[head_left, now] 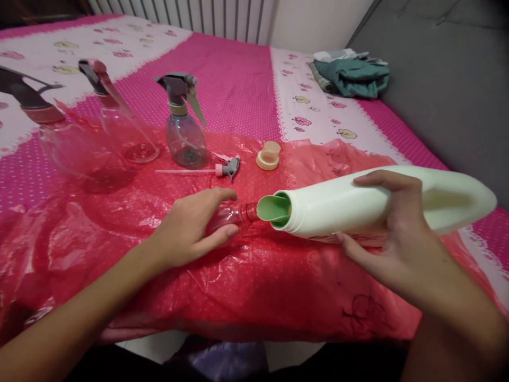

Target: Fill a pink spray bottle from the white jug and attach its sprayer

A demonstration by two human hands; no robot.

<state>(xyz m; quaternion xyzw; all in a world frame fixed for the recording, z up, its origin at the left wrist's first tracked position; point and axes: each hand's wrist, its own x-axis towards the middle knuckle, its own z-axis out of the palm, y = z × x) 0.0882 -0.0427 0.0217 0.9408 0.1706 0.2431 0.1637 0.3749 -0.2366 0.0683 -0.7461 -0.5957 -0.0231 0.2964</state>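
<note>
Pale-green plastic jug point(330, 204) is held sideways in right hand point(409, 249), apparently so curved green spout point(269, 208) meets clear plastic bottle point(223, 216) clasped in left hand point(191, 225).

Cannot fully see the clear bottle point(223, 217), partly behind the left fingers point(220, 195), or the leftmost sprayer head point(19, 91), cropped at left.

– How does the big bottle point(342, 201) look?
– Pale green, uncapped, tipped nearly flat, its darker green spout point(272, 208) pointing left.
– And the small bottle point(226, 216)?
– Clear, partly hidden, its bare neck leaning right, toward the spout. They're very close; I can't tell whether they touch.
</note>
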